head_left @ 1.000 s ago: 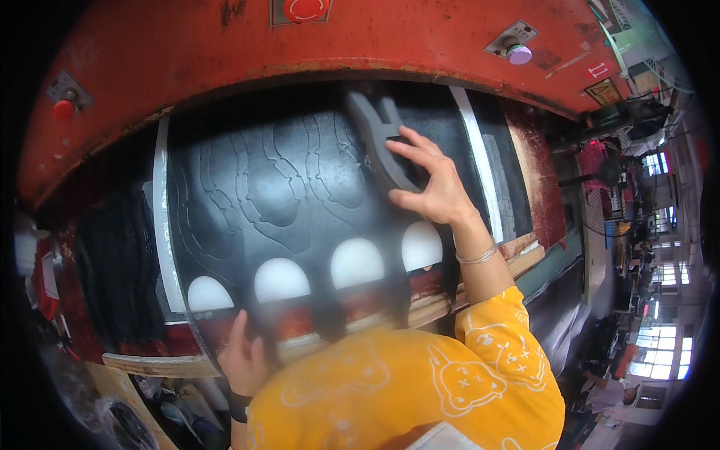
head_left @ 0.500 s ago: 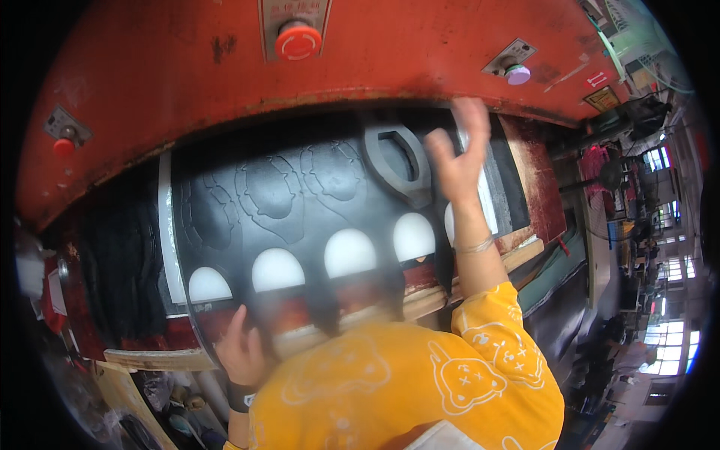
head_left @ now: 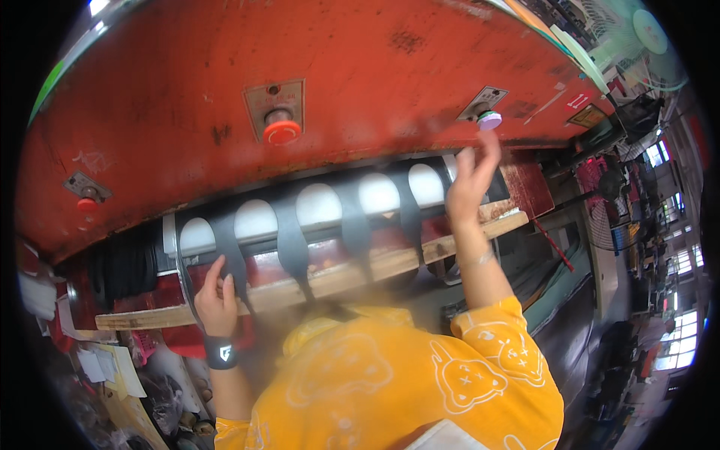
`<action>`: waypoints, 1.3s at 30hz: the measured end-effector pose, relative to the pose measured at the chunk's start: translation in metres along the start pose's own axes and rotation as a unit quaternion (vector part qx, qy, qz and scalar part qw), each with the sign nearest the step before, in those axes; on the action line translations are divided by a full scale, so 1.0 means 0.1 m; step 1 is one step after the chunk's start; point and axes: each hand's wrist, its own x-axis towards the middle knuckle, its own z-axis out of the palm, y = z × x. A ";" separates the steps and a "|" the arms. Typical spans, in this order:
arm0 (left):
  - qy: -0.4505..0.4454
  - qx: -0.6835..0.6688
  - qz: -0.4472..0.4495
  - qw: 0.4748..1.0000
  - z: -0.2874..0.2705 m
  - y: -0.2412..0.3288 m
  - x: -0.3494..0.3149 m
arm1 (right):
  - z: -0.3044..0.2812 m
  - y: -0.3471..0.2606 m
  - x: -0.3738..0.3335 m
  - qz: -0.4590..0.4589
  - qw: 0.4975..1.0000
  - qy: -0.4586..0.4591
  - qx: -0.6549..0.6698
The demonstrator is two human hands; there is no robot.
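A black sheet (head_left: 291,247) with a row of rounded cut-outs lies on a white cutting board (head_left: 319,205), its strips hanging over the near wooden edge. My left hand (head_left: 216,301) is at the sheet's left end, fingers stretched upward and apart, gripping nothing visible. On the right, my right hand (head_left: 472,184) is raised with fingers apart and slightly bent. Its index fingertip is just below a pale purple and green push button (head_left: 490,120) on the red machine beam (head_left: 360,82); whether they touch, I cannot tell. The beam hides the far part of the sheet.
A larger red mushroom button (head_left: 282,132) sits mid-beam, and a smaller red button (head_left: 87,203) is at the left. A wooden rail (head_left: 337,277) runs along the front. Dark folded material (head_left: 120,271) lies left of the board. A green fan (head_left: 649,31) stands far right.
My right hand has gone from above the board to beside the right button. The view has tilted up, showing more beam; the cutting die seen on the sheet before is now hidden.
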 end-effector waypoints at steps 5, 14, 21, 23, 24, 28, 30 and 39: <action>-0.026 -0.021 -0.062 0.997 0.00 0.05 0.18 | -0.29 -0.31 -0.82 -0.133 0.790 -0.562 -0.204; -0.012 -0.035 -0.027 0.999 0.01 0.03 0.16 | -0.35 -0.52 -1.06 -0.130 0.834 -0.499 -0.195; -0.005 -0.003 -0.036 0.999 0.08 -0.03 0.08 | -0.35 -0.52 -1.21 -0.104 0.836 -0.500 -0.200; -0.003 -0.013 -0.035 0.999 0.07 -0.02 -0.04 | -0.40 -0.53 -1.22 -0.105 0.831 -0.506 -0.205; -0.010 -0.001 -0.029 1.000 0.08 -0.01 -0.11 | -0.43 -0.53 -1.20 -0.061 0.793 -0.571 -0.202; -0.049 0.011 -0.058 0.997 0.01 0.02 -0.59 | -0.57 -0.47 -0.85 0.075 0.756 -0.651 -0.002; -0.089 0.027 -0.102 0.990 -0.06 0.02 -0.82 | -0.47 -0.42 -0.69 0.336 0.796 -0.500 0.053; -0.102 0.007 -0.099 0.990 -0.30 0.17 -1.75 | -0.13 -0.33 -0.75 0.026 0.875 -0.461 -0.147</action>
